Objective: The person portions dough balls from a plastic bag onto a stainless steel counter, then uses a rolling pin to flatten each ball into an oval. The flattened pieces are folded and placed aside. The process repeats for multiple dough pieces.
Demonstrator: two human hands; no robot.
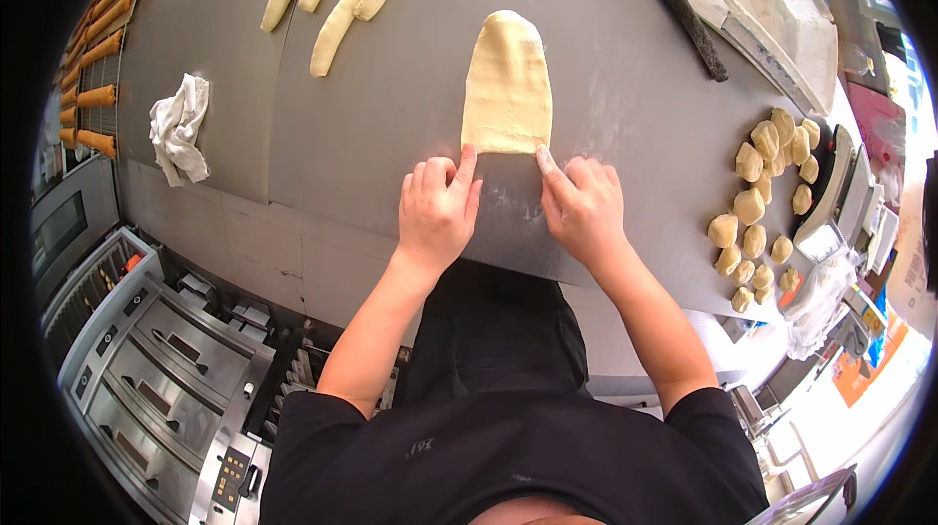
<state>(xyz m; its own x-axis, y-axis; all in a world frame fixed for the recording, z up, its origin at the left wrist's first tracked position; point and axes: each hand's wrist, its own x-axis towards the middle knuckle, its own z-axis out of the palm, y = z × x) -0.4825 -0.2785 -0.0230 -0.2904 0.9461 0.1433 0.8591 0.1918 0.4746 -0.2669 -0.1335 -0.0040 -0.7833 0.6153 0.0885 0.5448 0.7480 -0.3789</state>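
A flattened, elongated sheet of dough lies on the grey metal worktop, its rounded end away from me and its straight edge towards me. My left hand touches the near left corner with the index fingertip. At the near right corner, my right hand has its index fingertip on the dough. The other fingers of both hands are curled. Whether the thumbs press under the edge cannot be told. Several rolled dough pieces lie at the upper left, and many dough lumps are gathered at the right.
A crumpled white cloth lies at the left, near a wire rack of browned rolls. A dark rod and a shallow, floury tray are at the upper right. A scale stands beside the lumps. A steel oven is lower left.
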